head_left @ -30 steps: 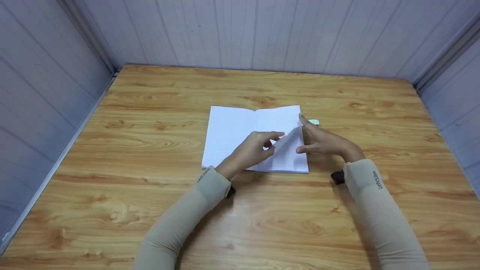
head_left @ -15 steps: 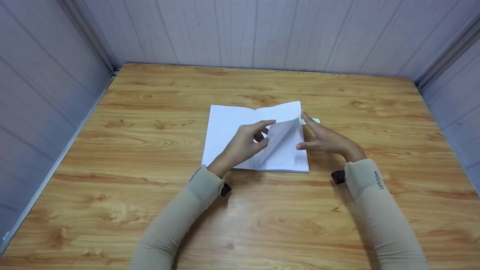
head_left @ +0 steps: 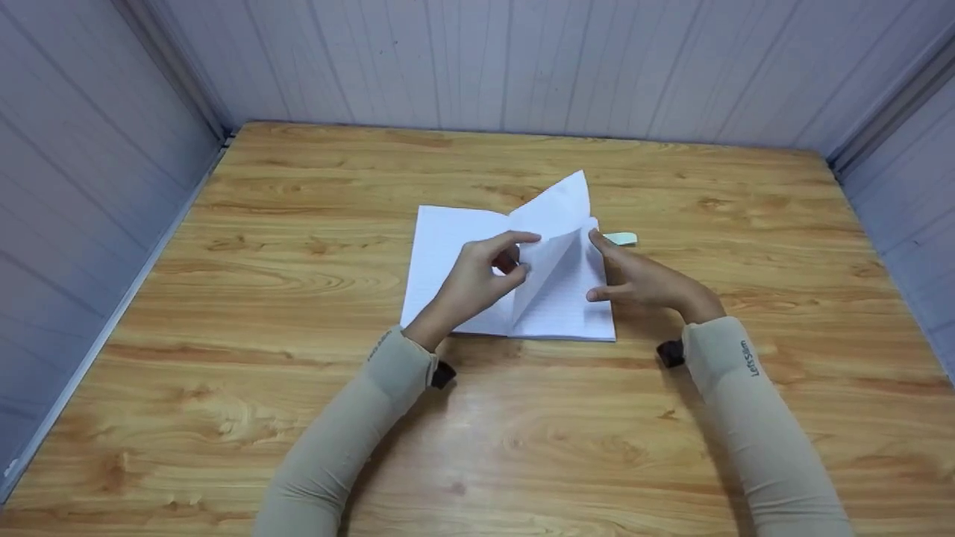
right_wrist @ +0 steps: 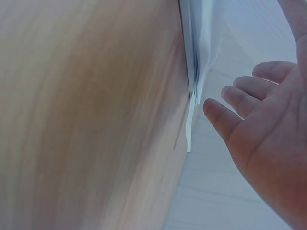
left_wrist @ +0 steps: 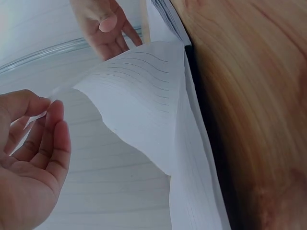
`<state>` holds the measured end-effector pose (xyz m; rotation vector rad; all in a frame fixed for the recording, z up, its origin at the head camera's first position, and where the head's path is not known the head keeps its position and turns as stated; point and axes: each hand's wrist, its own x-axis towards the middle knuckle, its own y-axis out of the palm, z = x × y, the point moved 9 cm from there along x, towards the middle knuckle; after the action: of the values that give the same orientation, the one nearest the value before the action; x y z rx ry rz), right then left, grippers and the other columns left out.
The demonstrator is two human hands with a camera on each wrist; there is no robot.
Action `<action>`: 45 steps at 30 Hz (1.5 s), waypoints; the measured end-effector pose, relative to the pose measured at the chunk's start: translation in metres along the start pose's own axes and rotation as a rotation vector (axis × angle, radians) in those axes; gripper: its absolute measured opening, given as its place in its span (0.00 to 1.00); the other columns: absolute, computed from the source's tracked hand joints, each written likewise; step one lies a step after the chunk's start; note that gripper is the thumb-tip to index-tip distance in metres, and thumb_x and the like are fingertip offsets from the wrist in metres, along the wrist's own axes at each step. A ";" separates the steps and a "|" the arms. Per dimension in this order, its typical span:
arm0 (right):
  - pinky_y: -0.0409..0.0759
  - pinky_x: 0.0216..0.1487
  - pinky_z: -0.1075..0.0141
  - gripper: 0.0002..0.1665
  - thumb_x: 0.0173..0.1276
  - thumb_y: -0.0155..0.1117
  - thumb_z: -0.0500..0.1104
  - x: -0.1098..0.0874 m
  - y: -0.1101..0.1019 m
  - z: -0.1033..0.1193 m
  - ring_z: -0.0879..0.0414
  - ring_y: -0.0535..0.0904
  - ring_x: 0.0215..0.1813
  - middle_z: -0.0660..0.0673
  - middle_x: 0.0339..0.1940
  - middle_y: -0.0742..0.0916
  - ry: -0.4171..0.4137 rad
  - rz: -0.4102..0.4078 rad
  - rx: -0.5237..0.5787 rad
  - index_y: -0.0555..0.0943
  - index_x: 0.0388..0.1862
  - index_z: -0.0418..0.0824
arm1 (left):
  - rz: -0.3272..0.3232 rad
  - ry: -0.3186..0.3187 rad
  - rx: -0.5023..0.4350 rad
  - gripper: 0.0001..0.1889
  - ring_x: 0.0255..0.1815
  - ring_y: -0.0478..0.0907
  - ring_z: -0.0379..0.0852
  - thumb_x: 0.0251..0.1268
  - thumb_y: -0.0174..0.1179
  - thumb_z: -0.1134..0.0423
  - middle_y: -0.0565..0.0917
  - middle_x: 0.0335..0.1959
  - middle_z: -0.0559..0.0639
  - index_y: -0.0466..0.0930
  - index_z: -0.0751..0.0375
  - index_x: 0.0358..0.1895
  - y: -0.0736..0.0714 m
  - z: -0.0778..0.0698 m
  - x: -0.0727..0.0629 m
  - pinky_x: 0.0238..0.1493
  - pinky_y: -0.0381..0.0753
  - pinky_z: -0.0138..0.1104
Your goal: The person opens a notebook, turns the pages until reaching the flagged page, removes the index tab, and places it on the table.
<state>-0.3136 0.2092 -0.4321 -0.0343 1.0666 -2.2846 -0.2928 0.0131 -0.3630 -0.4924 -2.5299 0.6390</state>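
An open notebook with white lined pages lies on the wooden table. My left hand is over its middle, pinching the edge of a page between thumb and fingers. That page is lifted and bowed, its far corner standing up above the book in the head view. At the notebook's right edge is my right hand, thumb and fingers spread apart and gripping nothing. In the right wrist view its fingers are extended beside the page edges. A pale green strip sticks out from under the right-hand pages.
The wooden table extends around the notebook on all sides. Panelled walls rise behind the table and at both sides. Each wrist carries a dark camera under a beige sleeve.
My left hand has moved left and slightly away from me, drawing the page up from the right side. The page's far corner now stands higher. My right hand has barely moved.
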 end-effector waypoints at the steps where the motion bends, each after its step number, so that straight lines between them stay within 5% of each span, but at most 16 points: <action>1: 0.42 0.78 0.50 0.63 0.61 0.66 0.60 0.000 0.001 -0.001 0.49 0.36 0.81 0.43 0.80 0.43 0.003 -0.001 -0.003 0.37 0.79 0.41 | -0.016 -0.004 -0.011 0.16 0.30 0.80 0.42 0.62 0.60 0.71 0.83 0.30 0.55 0.80 0.62 0.54 -0.002 0.001 0.000 0.36 0.81 0.28; 10: 0.43 0.78 0.50 0.61 0.61 0.65 0.61 0.002 0.007 -0.003 0.49 0.38 0.81 0.45 0.81 0.45 0.041 0.036 -0.025 0.39 0.79 0.43 | -0.156 -0.008 -0.078 0.12 0.30 0.80 0.42 0.63 0.60 0.70 0.84 0.33 0.55 0.82 0.65 0.49 -0.026 0.006 -0.005 0.37 0.82 0.30; 18: 0.42 0.78 0.50 0.60 0.61 0.67 0.59 0.003 0.009 -0.003 0.49 0.38 0.81 0.46 0.81 0.46 0.062 0.053 -0.034 0.42 0.79 0.43 | -0.177 -0.023 -0.077 0.13 0.29 0.75 0.40 0.62 0.60 0.72 0.85 0.37 0.56 0.79 0.67 0.49 -0.041 0.013 -0.010 0.37 0.79 0.30; 26: 0.42 0.78 0.50 0.59 0.62 0.65 0.59 0.004 0.013 -0.002 0.49 0.36 0.81 0.46 0.81 0.45 0.039 0.098 -0.070 0.41 0.79 0.43 | -0.107 0.061 -0.008 0.15 0.31 0.76 0.42 0.60 0.59 0.75 0.83 0.45 0.56 0.79 0.65 0.51 -0.047 0.013 -0.014 0.36 0.80 0.31; 34: 0.42 0.78 0.48 0.59 0.61 0.66 0.59 0.004 0.016 -0.002 0.46 0.37 0.80 0.43 0.80 0.46 0.014 0.100 -0.078 0.43 0.78 0.39 | -0.009 0.154 0.113 0.19 0.54 0.77 0.48 0.59 0.57 0.78 0.76 0.59 0.58 0.80 0.64 0.54 -0.051 0.013 -0.020 0.39 0.81 0.34; 39: 0.42 0.78 0.47 0.60 0.59 0.68 0.58 0.004 0.017 -0.002 0.46 0.37 0.80 0.43 0.80 0.46 0.014 0.095 -0.081 0.44 0.78 0.39 | 0.033 0.196 0.221 0.22 0.64 0.72 0.52 0.60 0.59 0.77 0.63 0.73 0.58 0.78 0.62 0.59 -0.053 0.013 -0.024 0.55 0.79 0.37; 45: 0.39 0.78 0.48 0.62 0.58 0.69 0.56 0.005 0.019 0.000 0.47 0.33 0.80 0.44 0.81 0.44 0.016 0.103 -0.081 0.42 0.78 0.40 | 0.104 0.223 0.339 0.24 0.77 0.54 0.54 0.60 0.61 0.75 0.56 0.77 0.54 0.77 0.59 0.61 -0.052 0.016 -0.029 0.74 0.59 0.42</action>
<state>-0.3081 0.1971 -0.4466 0.0066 1.1424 -2.1524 -0.2893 -0.0484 -0.3591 -0.5407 -2.1417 0.9728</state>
